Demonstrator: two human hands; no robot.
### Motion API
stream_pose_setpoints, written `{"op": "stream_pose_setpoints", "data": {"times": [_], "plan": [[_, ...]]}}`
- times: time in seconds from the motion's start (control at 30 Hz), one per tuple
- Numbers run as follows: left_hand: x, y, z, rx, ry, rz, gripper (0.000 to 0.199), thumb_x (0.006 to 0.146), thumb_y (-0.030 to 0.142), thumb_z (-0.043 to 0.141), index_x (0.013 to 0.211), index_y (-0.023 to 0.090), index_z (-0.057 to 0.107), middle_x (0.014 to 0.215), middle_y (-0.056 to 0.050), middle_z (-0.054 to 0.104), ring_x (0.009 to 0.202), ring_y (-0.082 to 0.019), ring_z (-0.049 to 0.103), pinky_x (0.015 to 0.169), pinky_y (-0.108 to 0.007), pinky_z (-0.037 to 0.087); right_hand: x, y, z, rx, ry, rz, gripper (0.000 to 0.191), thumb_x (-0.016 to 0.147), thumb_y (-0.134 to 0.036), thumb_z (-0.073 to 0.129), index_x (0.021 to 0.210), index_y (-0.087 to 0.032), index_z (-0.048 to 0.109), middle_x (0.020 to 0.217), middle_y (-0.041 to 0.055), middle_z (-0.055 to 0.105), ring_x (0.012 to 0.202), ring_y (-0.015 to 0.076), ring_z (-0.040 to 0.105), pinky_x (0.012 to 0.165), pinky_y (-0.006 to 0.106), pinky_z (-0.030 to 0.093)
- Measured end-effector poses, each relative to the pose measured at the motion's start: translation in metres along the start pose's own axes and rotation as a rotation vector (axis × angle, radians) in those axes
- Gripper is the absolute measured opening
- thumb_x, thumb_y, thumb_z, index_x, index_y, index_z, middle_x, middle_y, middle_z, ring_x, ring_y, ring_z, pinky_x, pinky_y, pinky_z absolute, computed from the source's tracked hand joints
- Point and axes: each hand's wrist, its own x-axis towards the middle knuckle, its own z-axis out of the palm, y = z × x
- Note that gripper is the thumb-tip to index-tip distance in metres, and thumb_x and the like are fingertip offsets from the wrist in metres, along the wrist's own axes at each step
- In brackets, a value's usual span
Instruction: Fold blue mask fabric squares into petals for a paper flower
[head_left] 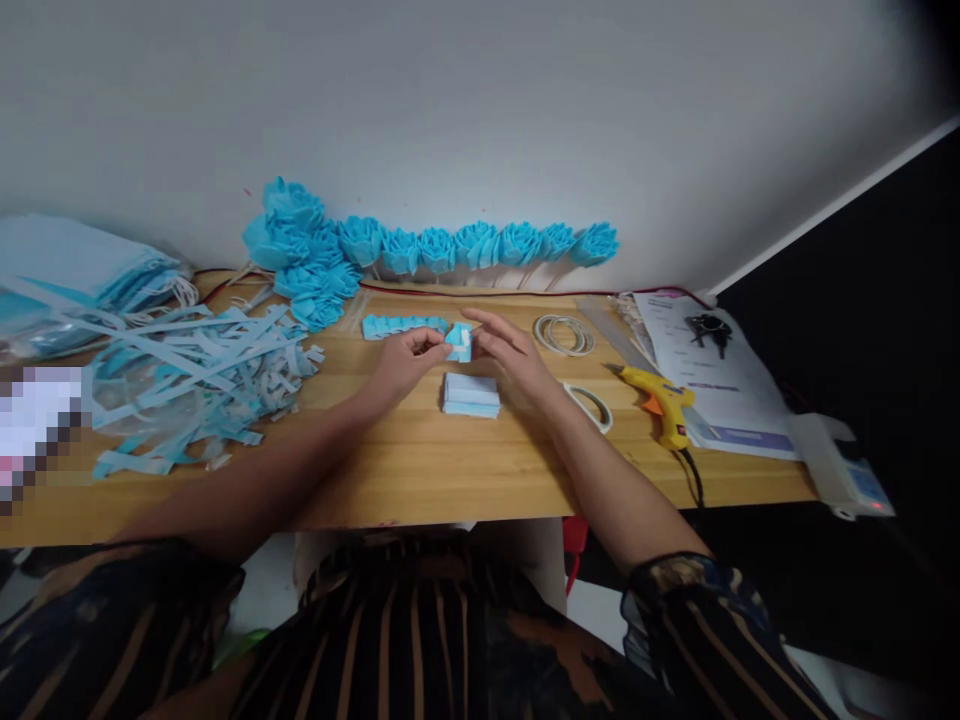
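Observation:
A small light-blue piece of non-woven fabric point(458, 343), folded and with a white strip across it, is held up over the middle of the table. My left hand point(411, 357) pinches its left edge between thumb and fingertips. At the right edge, the thumb and a fingertip of my right hand point(514, 355) close on it, while the index finger stretches out above. Behind my left hand lies a row of folded blue pieces point(397, 326). A stack of blue-and-white rectangles point(471, 395) rests just below my hands.
Several blue fabric flowers point(478, 244) line the wall. Cut strips point(202, 370) heap up at left beside bagged blue sheets point(82, 270). On the right are wire rings point(564, 335), a tape roll point(606, 415), a yellow glue gun point(667, 400), keys point(709, 330) and papers point(690, 375).

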Motion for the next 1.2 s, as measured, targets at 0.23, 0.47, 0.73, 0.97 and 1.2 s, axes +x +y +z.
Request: {"op": "stream_pose_setpoints", "data": {"times": [0.23, 0.47, 0.73, 0.97, 1.2], "plan": [[0.001, -0.002, 0.001, 0.007, 0.006, 0.03, 0.025, 0.08, 0.041, 0.068, 0.071, 0.019, 0.062, 0.062, 0.005, 0.049, 0.061, -0.011, 0.041, 0.061, -0.029, 0.033, 0.002, 0.01, 0.006, -0.044, 0.038, -0.035, 0.058, 0.083, -0.038, 0.073, 0.139, -0.025, 0.061, 0.085, -0.0024, 0.056, 0.073, 0.0126, 0.05, 0.067, 0.028, 0.042], [0.0, 0.001, 0.0, -0.036, -0.051, 0.055, 0.019, 0.079, 0.035, 0.071, 0.079, 0.017, 0.066, 0.075, 0.001, 0.062, 0.069, -0.012, 0.05, 0.068, -0.028, 0.041, -0.001, 0.007, 0.011, -0.183, -0.029, -0.06, 0.059, 0.085, -0.031, 0.072, 0.142, -0.028, 0.06, 0.084, -0.0014, 0.062, 0.074, 0.0139, 0.053, 0.073, 0.031, 0.048], [0.002, 0.003, -0.004, -0.092, -0.034, 0.007, 0.014, 0.08, 0.028, 0.07, 0.074, 0.017, 0.064, 0.07, 0.002, 0.06, 0.063, -0.011, 0.049, 0.063, -0.027, 0.041, -0.003, 0.001, 0.011, -0.185, -0.111, -0.087, 0.051, 0.086, -0.034, 0.069, 0.137, -0.027, 0.064, 0.088, -0.0003, 0.063, 0.079, 0.0151, 0.055, 0.077, 0.032, 0.048], [0.002, 0.002, -0.003, -0.095, -0.034, 0.047, 0.018, 0.08, 0.031, 0.075, 0.075, 0.017, 0.064, 0.071, 0.001, 0.061, 0.064, -0.011, 0.05, 0.063, -0.026, 0.041, -0.004, 0.002, 0.01, -0.135, -0.122, -0.063, 0.057, 0.086, -0.043, 0.073, 0.139, -0.028, 0.061, 0.086, -0.0015, 0.06, 0.076, 0.0141, 0.052, 0.072, 0.03, 0.044], [0.004, -0.003, -0.003, -0.168, -0.059, 0.015, 0.034, 0.091, 0.051, 0.064, 0.082, 0.018, 0.066, 0.07, -0.001, 0.057, 0.064, -0.013, 0.05, 0.059, -0.028, 0.038, -0.001, 0.008, 0.011, -0.134, 0.032, -0.065, 0.058, 0.084, -0.043, 0.072, 0.139, -0.028, 0.061, 0.084, -0.0017, 0.057, 0.074, 0.0145, 0.05, 0.068, 0.03, 0.042]]}}
